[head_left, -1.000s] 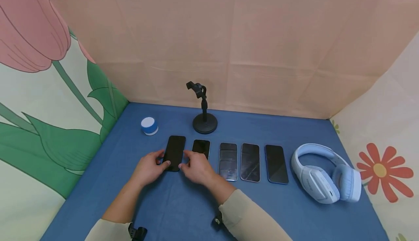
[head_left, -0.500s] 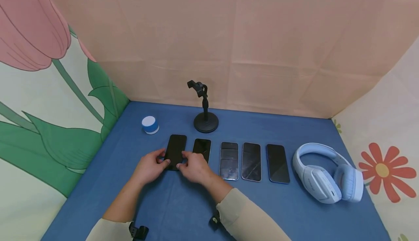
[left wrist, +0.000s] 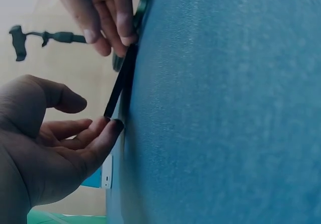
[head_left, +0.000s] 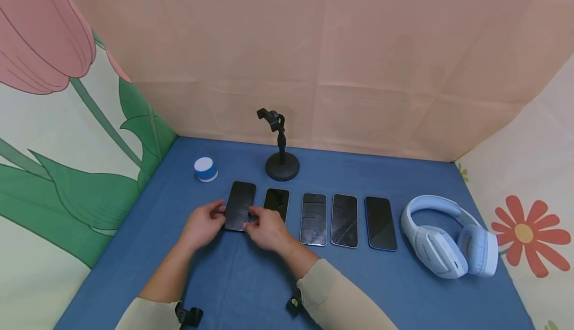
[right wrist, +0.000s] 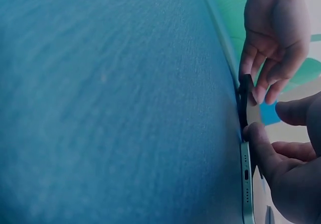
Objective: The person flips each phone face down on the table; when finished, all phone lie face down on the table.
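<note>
A black smartphone (head_left: 240, 205) is at the left end of a row of phones on the blue cloth. In the left wrist view this smartphone (left wrist: 119, 86) shows edge-on and slanted, its left edge a little off the cloth. My left hand (head_left: 205, 225) touches that left edge with its fingertips, its thumb held apart from the screen. My right hand (head_left: 267, 229) has its fingertips at the lower right edge, thumb also apart in the right wrist view. A second smartphone (head_left: 276, 201) lies just right of it, partly hidden behind my right hand.
Three more smartphones lie further right: one (head_left: 313, 220), another (head_left: 344, 221) and a dark one (head_left: 380, 224). Light blue headphones (head_left: 441, 250) rest at the right. A black stand (head_left: 281, 167) and a small blue-and-white jar (head_left: 206, 169) are behind the row.
My left thumb has come off the phone's face. The phone now slants slightly, with a greyer reflection on its screen. My right hand stays almost in place.
</note>
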A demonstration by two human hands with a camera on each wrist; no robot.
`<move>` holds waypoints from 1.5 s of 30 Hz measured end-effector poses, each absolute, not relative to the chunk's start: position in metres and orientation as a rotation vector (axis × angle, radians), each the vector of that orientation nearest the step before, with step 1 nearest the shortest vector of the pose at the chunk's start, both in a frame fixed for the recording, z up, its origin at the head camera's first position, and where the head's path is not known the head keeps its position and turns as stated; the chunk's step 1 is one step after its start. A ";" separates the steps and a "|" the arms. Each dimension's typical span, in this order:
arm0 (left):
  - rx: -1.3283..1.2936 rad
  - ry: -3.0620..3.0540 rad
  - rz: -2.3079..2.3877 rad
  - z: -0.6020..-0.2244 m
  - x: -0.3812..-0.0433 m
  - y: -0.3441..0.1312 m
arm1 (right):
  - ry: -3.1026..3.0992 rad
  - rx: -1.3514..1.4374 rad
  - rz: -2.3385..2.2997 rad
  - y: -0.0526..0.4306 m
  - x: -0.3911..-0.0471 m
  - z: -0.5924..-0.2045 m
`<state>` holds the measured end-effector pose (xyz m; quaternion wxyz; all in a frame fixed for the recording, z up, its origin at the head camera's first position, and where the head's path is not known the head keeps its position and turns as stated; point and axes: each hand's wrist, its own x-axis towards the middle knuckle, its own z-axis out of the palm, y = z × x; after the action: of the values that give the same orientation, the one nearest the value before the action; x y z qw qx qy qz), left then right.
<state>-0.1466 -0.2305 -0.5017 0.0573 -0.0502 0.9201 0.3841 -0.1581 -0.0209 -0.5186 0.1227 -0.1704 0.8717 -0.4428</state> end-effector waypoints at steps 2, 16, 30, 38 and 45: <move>-0.169 2.776 1.194 -0.499 -0.147 -0.232 | 2.542 -0.499 -1.301 -0.022 -0.158 -0.518; -0.145 2.762 1.341 -0.486 -0.146 -0.233 | 2.486 -0.477 -1.368 -0.026 -0.156 -0.521; -0.124 2.684 1.448 -0.478 -0.143 -0.222 | 2.410 -0.491 -1.529 -0.023 -0.158 -0.521; -0.078 2.618 1.562 -0.475 -0.144 -0.212 | 2.394 -0.477 -1.602 -0.021 -0.157 -0.514; -0.048 2.550 1.623 -0.478 -0.145 -0.204 | 2.393 -0.434 -1.632 -0.016 -0.157 -0.515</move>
<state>-0.1454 -0.2044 -0.4778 0.0593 -0.0158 0.8420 0.5360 -0.1570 -0.0163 -0.5145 0.1061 -0.1474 0.8124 -0.5540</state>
